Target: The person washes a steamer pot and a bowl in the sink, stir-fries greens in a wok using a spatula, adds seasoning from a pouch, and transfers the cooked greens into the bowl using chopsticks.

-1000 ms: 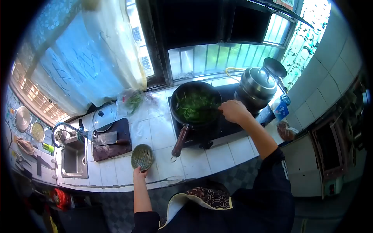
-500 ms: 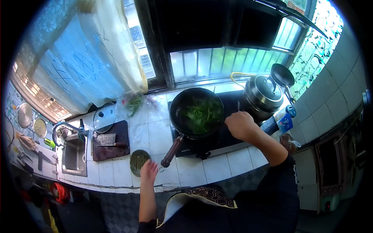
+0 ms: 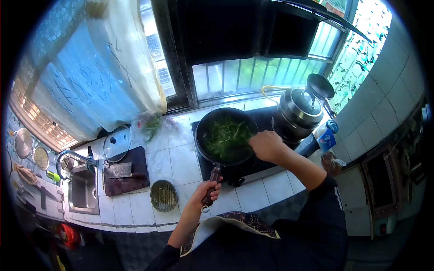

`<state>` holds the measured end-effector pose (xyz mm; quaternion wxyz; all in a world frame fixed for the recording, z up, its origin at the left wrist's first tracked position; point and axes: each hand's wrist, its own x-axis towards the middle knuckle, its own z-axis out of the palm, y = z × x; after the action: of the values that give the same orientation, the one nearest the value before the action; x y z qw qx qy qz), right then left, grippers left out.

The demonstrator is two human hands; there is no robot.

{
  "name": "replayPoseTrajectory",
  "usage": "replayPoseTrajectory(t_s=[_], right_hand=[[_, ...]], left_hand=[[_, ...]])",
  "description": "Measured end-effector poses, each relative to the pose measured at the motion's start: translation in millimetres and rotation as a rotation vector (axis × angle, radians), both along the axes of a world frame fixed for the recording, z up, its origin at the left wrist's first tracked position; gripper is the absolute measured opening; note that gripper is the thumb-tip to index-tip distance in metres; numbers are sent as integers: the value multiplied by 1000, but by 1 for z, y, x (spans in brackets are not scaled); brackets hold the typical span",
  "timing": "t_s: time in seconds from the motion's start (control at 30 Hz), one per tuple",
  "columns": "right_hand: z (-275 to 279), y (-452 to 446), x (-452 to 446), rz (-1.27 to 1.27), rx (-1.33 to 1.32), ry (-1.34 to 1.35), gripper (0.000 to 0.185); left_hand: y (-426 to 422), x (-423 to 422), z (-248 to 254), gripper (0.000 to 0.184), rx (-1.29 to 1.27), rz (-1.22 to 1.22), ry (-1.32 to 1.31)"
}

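A black wok (image 3: 201, 147) stands on the dark stove, with green leafy vegetables (image 3: 228, 137) in it. My left hand (image 3: 205, 194) is closed round the wok's brown handle (image 3: 214, 177). At the wok's right rim my right hand (image 3: 266, 145) is closed in a fist. What it grips is hidden by the fingers and blurred against the greens. Left of my left hand, a round dish (image 3: 164, 196) with thin greenish strips sits on the white tiled counter (image 3: 185, 171).
A pressure cooker (image 3: 298, 113) stands right of the wok, a small pan (image 3: 320, 86) behind it. To the left are a cleaver (image 3: 118, 170) on a dark cutting board (image 3: 138, 158), a glass lid (image 3: 116, 144), a sink (image 3: 83, 189) and a plastic bag (image 3: 147, 126) of vegetables.
My left hand has moved from above the dish to the wok handle and closed on it. My right hand has shifted slightly left, and the greens have been stirred about.
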<state>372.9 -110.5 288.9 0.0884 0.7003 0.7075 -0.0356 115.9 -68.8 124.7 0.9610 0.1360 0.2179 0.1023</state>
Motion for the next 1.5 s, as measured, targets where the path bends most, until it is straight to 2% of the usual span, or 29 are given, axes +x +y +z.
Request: replayPoseTrajectory(t_s=[0.1, 0.23, 0.33, 0.37, 0.43, 0.47, 0.53, 0.57, 0.6, 0.67, 0.8, 0.83, 0.87, 0.93, 1.0, 1.07, 1.1, 1.17, 1.3, 1.43, 1.5], right_hand=[[-64, 41, 6, -112, 174, 14, 14], [-7, 23, 11, -176, 96, 20, 16], [8, 25, 20, -278, 142, 4, 19], [-4, 38, 32, -281, 140, 6, 19], [-45, 77, 65, -463, -40, 264, 21], [-50, 84, 74, -462, -37, 263, 21], [-52, 92, 89, -386, -205, 789, 26], [-51, 95, 96, -346, -221, 804, 31], [-38, 94, 93, -343, -221, 805, 31], [7, 81, 79, -123, -335, 554, 32], [27, 58, 71, -19, -432, 360, 35], [35, 47, 63, 133, -348, 291, 31], [46, 33, 53, 136, -348, 292, 31], [66, 7, 24, -17, -217, 23, 26], [53, 2, 9, -33, -191, -11, 19], [12, 12, 2, -36, -76, -119, 15], [-8, 19, 2, -44, -73, -116, 15], [-40, 32, 3, -75, 117, -99, 11], [-10, 26, 21, -178, 176, -66, 13], [-32, 64, 68, -305, 260, 7, 17], [-42, 90, 90, -354, -120, 385, 24]], left_hand=[[-13, 19, -3, 31, 80, 88, 75], [-19, 25, -6, 32, 106, 117, 49], [-16, 23, -1, 32, 91, 100, 57], [-15, 21, 1, 32, 90, 95, 55], [-7, 16, 1, 31, 98, 73, 59], [-4, 13, 0, 31, 104, 53, 61], [3, 7, -4, 31, 117, 46, 60], [6, 5, -6, 32, 98, 29, 50], [9, 3, -6, 32, 78, 14, 37], [10, 2, -7, 33, 68, 17, 35], [7, 4, -4, 34, 37, 22, 18], [5, 4, -6, 34, 34, 21, 19], [4, 5, -7, 36, 29, 18, 13], [5, 7, -5, 39, 27, 22, 7], [2, 6, -1, 34, 5, 38, 28], [2, 5, -5, 36, 11, 31, 22], [3, 6, -7, 38, 21, 22, 10], [2, 7, -7, 38, 22, 20, 20], [2, 8, -1, 34, 8, 26, 37], [3, 7, -2, 33, 30, 3, 40], [5, 6, -3, 33, 25, 9, 40]])
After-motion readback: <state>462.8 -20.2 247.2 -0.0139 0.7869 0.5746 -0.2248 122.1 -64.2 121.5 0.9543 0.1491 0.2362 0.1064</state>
